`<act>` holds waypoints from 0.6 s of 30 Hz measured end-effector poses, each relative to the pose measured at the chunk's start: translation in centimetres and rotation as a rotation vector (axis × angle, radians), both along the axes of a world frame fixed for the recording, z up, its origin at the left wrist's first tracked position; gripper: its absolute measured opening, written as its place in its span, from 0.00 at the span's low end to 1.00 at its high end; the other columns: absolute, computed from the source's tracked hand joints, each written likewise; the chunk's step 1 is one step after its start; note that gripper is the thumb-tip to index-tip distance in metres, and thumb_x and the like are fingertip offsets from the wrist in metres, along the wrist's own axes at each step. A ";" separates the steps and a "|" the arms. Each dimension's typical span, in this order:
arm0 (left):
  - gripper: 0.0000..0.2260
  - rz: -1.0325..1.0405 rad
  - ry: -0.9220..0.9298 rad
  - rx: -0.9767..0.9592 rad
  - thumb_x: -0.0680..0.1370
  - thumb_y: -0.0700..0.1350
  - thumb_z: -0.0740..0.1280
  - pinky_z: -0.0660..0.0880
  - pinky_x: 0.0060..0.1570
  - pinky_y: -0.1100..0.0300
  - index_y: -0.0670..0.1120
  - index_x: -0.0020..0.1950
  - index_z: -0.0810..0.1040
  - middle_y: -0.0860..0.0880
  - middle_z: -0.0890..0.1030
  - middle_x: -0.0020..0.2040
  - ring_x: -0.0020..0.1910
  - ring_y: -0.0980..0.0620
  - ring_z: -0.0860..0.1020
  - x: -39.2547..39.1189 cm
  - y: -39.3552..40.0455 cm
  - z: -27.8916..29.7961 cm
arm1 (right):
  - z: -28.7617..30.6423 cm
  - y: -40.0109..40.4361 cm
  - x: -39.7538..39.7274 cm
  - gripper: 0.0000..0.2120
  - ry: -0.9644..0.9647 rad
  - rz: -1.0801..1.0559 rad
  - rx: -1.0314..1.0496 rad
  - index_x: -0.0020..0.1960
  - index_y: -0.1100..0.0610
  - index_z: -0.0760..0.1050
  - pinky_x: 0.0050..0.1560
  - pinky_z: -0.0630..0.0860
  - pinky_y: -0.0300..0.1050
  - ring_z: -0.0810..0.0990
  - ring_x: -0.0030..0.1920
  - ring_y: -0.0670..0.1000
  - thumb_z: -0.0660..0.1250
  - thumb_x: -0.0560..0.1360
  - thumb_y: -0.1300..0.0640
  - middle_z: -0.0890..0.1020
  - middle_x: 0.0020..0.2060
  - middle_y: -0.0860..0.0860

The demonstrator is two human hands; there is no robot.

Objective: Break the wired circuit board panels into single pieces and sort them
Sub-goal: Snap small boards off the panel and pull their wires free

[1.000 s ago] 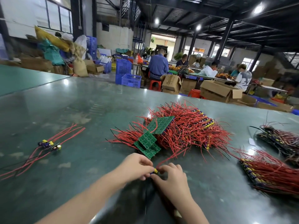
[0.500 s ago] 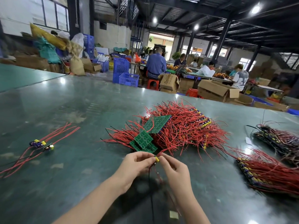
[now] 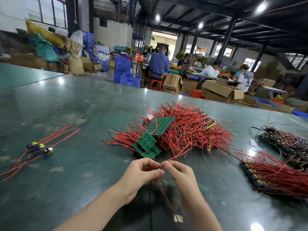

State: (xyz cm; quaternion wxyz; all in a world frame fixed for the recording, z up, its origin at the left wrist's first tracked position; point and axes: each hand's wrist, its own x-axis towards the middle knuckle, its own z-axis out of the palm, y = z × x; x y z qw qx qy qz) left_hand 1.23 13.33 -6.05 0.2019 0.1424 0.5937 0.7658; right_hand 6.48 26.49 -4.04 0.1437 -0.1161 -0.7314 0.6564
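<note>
piece: tiny wired board (image 3: 159,167) pinched between both hands just above the table, near the front edge, right in front of the big pile. It's mostly hidden by fingertips, so can't really make out its shape.
left hand: (image 3: 141,174) fingers curled in, thumb and forefinger pinching the left side of the piece.
right hand: (image 3: 180,175) same deal, fingers curled and pinching the right side, fingertips of both hands pretty much touching.
wires: a black wire (image 3: 150,202) and a red wire (image 3: 166,200) hang down from the pinch between the wrists; another red one pokes up and away to the right from the right fingertips.
pile: big heap of red-wired panels (image 3: 186,130) just behind the hands, with a few green boards (image 3: 146,144) lying solder side up on its near left edge, overlapping each other.
singles: a few separated pieces (image 3: 40,147) with yellow-topped parts and long red leads, well off to the left on the table.
right stacks: one red-wired stack (image 3: 273,174) at the right, and a darker stack (image 3: 288,144) behind it.
table: (image 3: 75,172) glossy dark green, lights reflecting off it.
background: people sitting at another bench, cardboard boxes (image 3: 220,92), blue crates (image 3: 128,75).
</note>
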 end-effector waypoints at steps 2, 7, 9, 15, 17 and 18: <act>0.09 -0.020 0.005 -0.024 0.67 0.34 0.75 0.79 0.44 0.56 0.38 0.46 0.80 0.46 0.83 0.37 0.37 0.52 0.81 -0.1 0.0 0.1 | 0.3 0.2 0.2 0.05 -0.030 0.049 -0.170 0.41 0.64 0.79 0.26 0.71 0.30 0.77 0.26 0.40 0.67 0.75 0.64 0.79 0.26 0.49; 0.09 -0.058 -0.048 0.010 0.67 0.34 0.74 0.78 0.38 0.60 0.38 0.44 0.78 0.46 0.82 0.36 0.35 0.52 0.81 -0.2 0.0 0.1 | 0.1 0.2 0.2 0.04 0.030 -0.014 -0.291 0.44 0.62 0.81 0.24 0.71 0.31 0.79 0.28 0.40 0.67 0.74 0.65 0.82 0.29 0.47; 0.08 -0.088 -0.049 -0.006 0.68 0.33 0.74 0.78 0.37 0.61 0.38 0.44 0.78 0.46 0.82 0.35 0.35 0.52 0.81 -0.3 -0.2 0.1 | 0.0 0.3 0.1 0.05 0.020 -0.026 -0.263 0.41 0.61 0.81 0.24 0.71 0.30 0.78 0.27 0.39 0.68 0.74 0.64 0.82 0.29 0.48; 0.05 -0.098 0.013 -0.085 0.73 0.33 0.70 0.76 0.34 0.63 0.40 0.45 0.76 0.49 0.79 0.32 0.30 0.54 0.76 -0.7 -0.2 0.2 | -0.3 0.8 -0.2 0.06 0.036 -0.012 -0.062 0.37 0.58 0.82 0.36 0.71 0.28 0.78 0.33 0.38 0.71 0.72 0.61 0.84 0.33 0.49; 0.04 -0.066 0.043 -0.103 0.73 0.36 0.70 0.74 0.33 0.62 0.41 0.46 0.77 0.49 0.78 0.33 0.30 0.54 0.74 -0.6 -0.1 0.2 | -0.1 0.6 -0.2 0.05 0.075 0.006 -0.055 0.38 0.58 0.83 0.39 0.73 0.28 0.80 0.37 0.39 0.70 0.73 0.61 0.85 0.36 0.50; 0.02 -0.041 0.074 -0.129 0.74 0.37 0.69 0.72 0.32 0.63 0.43 0.45 0.78 0.48 0.77 0.33 0.30 0.54 0.73 -0.6 -0.1 0.2 | 0.0 0.5 -0.2 0.06 0.100 0.006 -0.052 0.39 0.57 0.83 0.40 0.73 0.28 0.81 0.37 0.39 0.70 0.73 0.62 0.85 0.36 0.49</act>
